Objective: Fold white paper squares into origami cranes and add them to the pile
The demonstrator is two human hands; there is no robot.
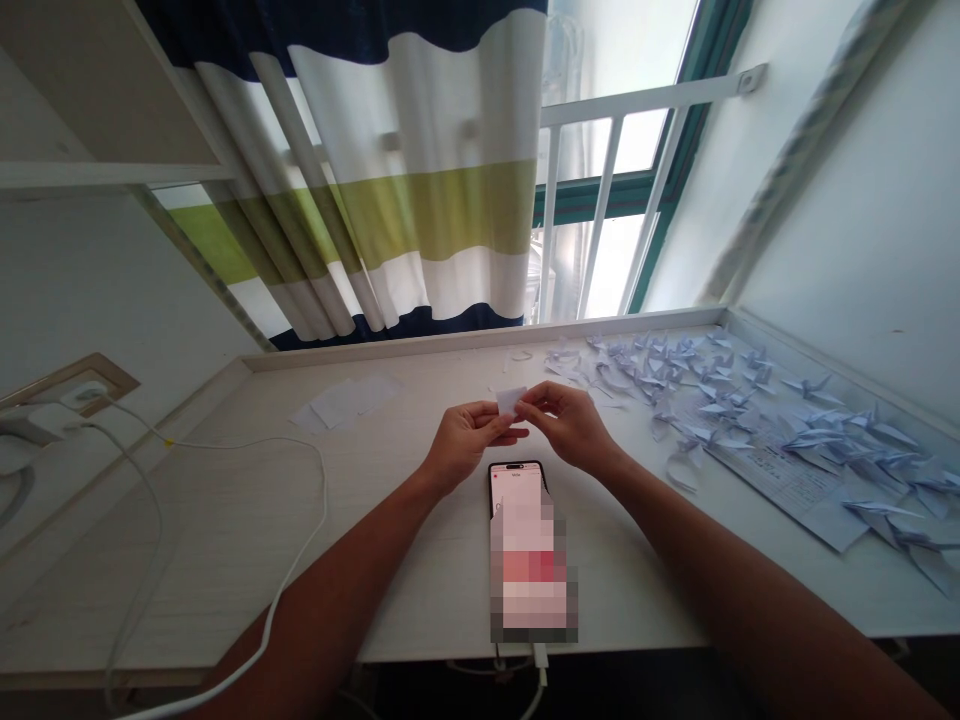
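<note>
A small square of white paper (510,400) is pinched between my left hand (466,445) and my right hand (566,420), just above the desk. Its corner stands up between my fingertips, and the fingers of both hands meet around it. Below my hands lies a black smartphone (521,540) with a pixelated screen, not touching either hand. Several folded pale lilac paper cranes (720,405) are scattered to the right of my right hand. A few loose white paper squares (345,402) lie to the left.
A white charging cable (324,490) runs from a wall socket charger (45,422) at the left, across the pale wooden desk (225,530), and down past its front edge. A printed sheet (787,490) lies beneath the cranes. A striped curtain and railed window stand behind the desk.
</note>
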